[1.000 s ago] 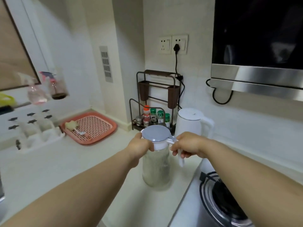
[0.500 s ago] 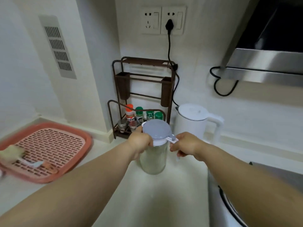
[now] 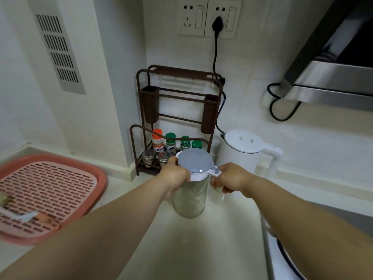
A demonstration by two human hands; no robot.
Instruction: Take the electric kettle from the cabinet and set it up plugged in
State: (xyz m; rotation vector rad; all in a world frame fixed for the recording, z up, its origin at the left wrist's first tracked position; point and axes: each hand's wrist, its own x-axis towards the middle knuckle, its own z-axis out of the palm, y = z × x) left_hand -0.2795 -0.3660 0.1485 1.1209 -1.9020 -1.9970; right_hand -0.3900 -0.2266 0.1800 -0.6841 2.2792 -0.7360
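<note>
Since the earlier frames the view has closed in on the corner, and both hands have carried the jug nearer the rack and kettle. The left hand (image 3: pixel 175 174) curls round the white collar of a ribbed clear-glass jug with a grey round lid (image 3: pixel 191 186), fingers wrapped behind the neck. The right hand (image 3: pixel 229 177) is closed round the jug's white handle, just beside the lid's hinge tab. The jug stands upright, its long axis vertical; whether its base touches the pale table (image 3: pixel 181 249) I cannot tell.

Just behind the right hand stands the white plastic electric kettle (image 3: pixel 240 152), upright on the table against the wall, lid closed, spout pointing left toward the rack and handle pointing right. A black cord (image 3: pixel 215 57) climbs from behind it to a black plug (image 3: pixel 217 24) seated in the right-hand white wall socket (image 3: pixel 223 17).

Left of the kettle, a dark brown wire rack (image 3: pixel 177 93) holds small spice bottles (image 3: pixel 170 142); the red-capped bottle (image 3: pixel 157 141) bears a red label with Chinese characters too small to read surely. Farther left a pink perforated drain tray (image 3: pixel 50 188) lies on the table, blurred. A grey slotted vent (image 3: pixel 58 51) sits on the wall, and a steel-edged range hood (image 3: pixel 333 81) hangs at upper right.
</note>
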